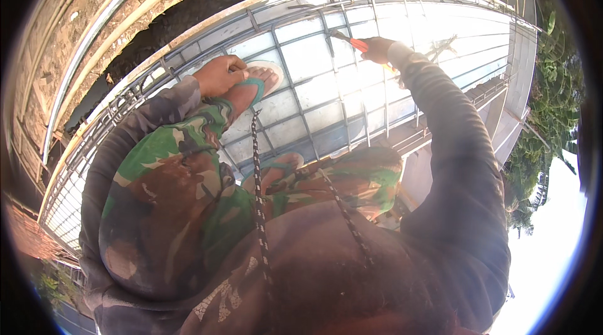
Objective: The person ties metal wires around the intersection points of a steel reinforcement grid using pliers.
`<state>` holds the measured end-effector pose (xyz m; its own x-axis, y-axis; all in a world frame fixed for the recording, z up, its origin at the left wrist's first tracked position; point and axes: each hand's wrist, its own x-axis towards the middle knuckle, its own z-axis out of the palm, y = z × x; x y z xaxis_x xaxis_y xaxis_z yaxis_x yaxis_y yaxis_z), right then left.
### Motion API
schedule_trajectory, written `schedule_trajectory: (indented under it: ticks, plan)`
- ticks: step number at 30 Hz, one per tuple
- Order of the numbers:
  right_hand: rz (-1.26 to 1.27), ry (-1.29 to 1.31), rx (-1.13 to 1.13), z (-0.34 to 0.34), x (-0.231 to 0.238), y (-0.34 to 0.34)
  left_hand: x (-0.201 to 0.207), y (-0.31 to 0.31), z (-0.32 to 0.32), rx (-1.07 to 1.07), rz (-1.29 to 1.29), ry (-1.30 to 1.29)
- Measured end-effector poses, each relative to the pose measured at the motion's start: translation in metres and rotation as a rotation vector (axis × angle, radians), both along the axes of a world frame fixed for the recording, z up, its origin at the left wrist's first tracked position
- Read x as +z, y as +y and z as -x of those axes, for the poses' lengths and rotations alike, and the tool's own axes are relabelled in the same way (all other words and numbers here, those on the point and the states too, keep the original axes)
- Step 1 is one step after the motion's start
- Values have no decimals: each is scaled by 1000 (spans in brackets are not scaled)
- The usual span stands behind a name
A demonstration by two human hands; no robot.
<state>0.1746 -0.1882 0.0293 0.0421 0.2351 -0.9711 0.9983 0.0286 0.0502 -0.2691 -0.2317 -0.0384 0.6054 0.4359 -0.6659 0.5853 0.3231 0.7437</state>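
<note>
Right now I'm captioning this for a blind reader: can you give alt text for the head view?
A crouching person reaches the right hand, gripping a red-handled tool, to a rebar grid over pale formwork. The left hand rests on the left foot in a teal sandal; camouflage trousers fill the foreground.

The grid of thin grey steel reinforcement bars (326,93) looks like dull, matt metal, laid over pale, smooth formwork panels (308,55) that shine in the sun. The tool with the glossy orange plastic handle (358,44) ends in a slim grey metal tip and sits in the right hand (379,49). The left hand (218,75) rests on a foot in a teal rubber flip-flop sandal (260,84), its sole smooth and pale. The camouflage trousers (182,190) are soft, matt woven cloth; the dark long sleeves (458,165) are matt fabric. Two black-and-white braided cords (259,197) look rough and twisted.
</note>
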Motion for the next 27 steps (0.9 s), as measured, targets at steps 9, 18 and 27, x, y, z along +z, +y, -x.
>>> schedule_trajectory:
  ticks: [9,18,27]
  plan:
    - [-65,10,217,-8,-20,11,8,-7,12,41,-8,68]
    - [13,-167,20,34,28,33,-1,-10,16,48,-61,22]
    - [356,127,-973,28,37,-9,4,-18,26,72,-71,40]
